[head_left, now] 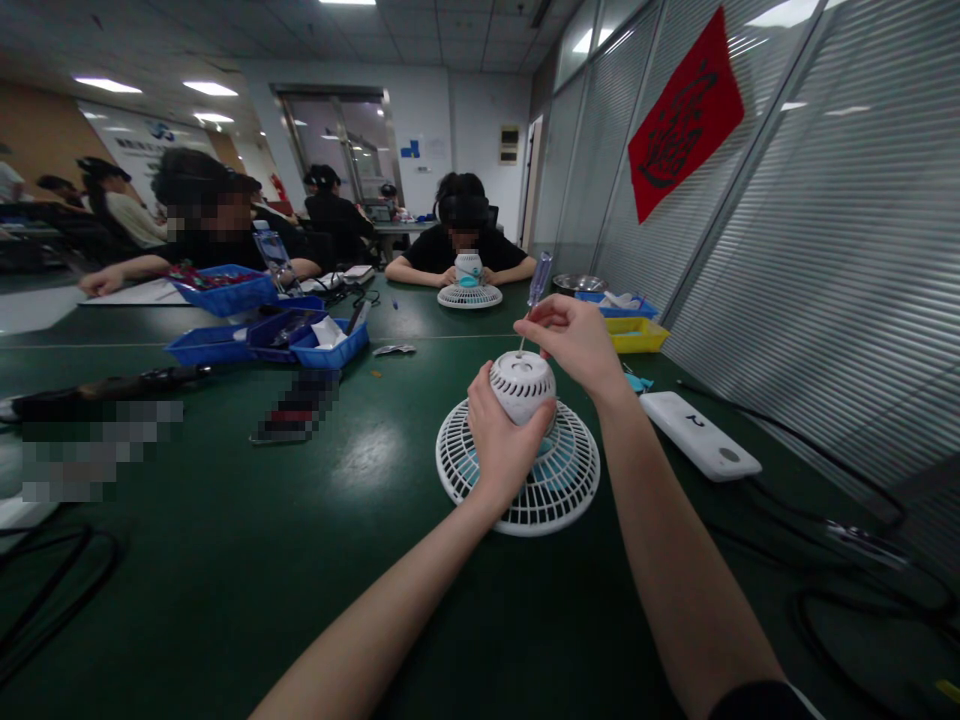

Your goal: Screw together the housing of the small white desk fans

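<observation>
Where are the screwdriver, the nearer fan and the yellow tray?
Screwdriver (pixel 539 279): head view, on its purplish see-through handle.
Nearer fan (pixel 524 390): head view, on its rounded white housing.
Yellow tray (pixel 637 343): head view, on its near wall.

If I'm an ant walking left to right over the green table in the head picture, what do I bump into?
Blue tray of red bits, blue tray with white paper, small shiny packet, white fan, flat white box.
</observation>
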`<state>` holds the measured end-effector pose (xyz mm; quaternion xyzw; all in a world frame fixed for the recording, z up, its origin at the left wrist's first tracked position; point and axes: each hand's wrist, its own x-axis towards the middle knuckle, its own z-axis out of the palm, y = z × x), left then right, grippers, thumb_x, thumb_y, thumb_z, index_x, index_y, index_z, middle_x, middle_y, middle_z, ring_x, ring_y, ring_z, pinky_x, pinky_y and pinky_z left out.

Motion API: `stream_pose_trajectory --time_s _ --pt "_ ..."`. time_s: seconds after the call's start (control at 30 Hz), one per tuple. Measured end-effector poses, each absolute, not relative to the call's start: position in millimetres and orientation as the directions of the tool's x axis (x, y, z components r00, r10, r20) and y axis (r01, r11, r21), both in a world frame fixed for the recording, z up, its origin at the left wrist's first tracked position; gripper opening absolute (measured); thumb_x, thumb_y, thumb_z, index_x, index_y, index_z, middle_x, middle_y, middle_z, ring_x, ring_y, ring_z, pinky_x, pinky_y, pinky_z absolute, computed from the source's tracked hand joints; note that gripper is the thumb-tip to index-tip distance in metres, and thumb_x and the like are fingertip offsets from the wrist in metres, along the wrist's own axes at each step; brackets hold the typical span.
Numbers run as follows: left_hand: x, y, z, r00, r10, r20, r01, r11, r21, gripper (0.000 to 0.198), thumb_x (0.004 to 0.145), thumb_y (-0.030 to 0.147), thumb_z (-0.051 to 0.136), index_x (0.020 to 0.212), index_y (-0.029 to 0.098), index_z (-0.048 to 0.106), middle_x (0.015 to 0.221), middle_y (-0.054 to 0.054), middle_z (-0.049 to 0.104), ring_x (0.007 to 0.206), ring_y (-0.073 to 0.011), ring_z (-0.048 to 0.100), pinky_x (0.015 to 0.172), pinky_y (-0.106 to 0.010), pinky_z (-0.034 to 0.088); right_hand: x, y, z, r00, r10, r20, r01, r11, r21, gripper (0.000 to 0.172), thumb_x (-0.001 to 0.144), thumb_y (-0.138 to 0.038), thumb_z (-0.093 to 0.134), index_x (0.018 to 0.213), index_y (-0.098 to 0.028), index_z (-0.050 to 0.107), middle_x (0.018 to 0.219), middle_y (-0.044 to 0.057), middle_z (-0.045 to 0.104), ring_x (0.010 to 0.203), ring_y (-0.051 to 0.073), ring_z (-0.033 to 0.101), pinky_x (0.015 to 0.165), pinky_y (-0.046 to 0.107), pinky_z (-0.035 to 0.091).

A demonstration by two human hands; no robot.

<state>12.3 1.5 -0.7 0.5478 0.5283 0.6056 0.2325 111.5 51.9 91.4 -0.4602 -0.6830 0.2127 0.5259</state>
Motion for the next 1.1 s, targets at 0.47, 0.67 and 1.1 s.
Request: stream_pose_trajectory --time_s 0.47,0.67,1.1 --pt "12.1 1.5 -0.4 -0.293 0.86 0.417 0.299 -0.332 0.895 0.075 0.069 0.032 0.073 0.135 0.021 0.039 0.137 -0.014 0.05 0.137 -0.0333 0.044 0.117 -0.052 0.032 107.8 52.0 94.3 0.004 0.883 0.469 0.327 0.442 -0.835 0.009 0.079 -0.016 0.066 0.071 -0.014 0.063 0.075 0.008 0.073 0.057 0.011 0.061 0.046 0.023 0.042" --pt "12.5 1.3 0.2 -0.295 0.861 0.414 0.288 -0.333 0.898 0.076 0.068 0.031 0.073 0.135 0.02 0.039 0.138 -0.015 0.049 0.137 -0.0337 0.044 0.116 -0.053 0.032 109.1 52.7 91.8 -0.016 0.864 0.504 0.39 0.469 -0.793 0.01 0.082 -0.022 0.063 0.079 -0.014 0.068 0.078 0.007 0.072 0.056 0.01 0.059 0.046 0.021 0.042" --pt "12.9 1.7 0.0 -0.294 0.86 0.416 0.299 -0.331 0.895 0.075 0.069 0.032 0.073 0.135 0.021 0.039 0.137 -0.015 0.05 0.136 -0.0332 0.046 0.117 -0.053 0.032 110.4 53.7 90.5 -0.004 0.855 0.519 0.435 0.469 -0.769 0.013 0.078 -0.027 0.069 0.075 -0.016 0.063 0.075 0.005 0.069 0.058 0.011 0.056 0.045 0.023 0.039"
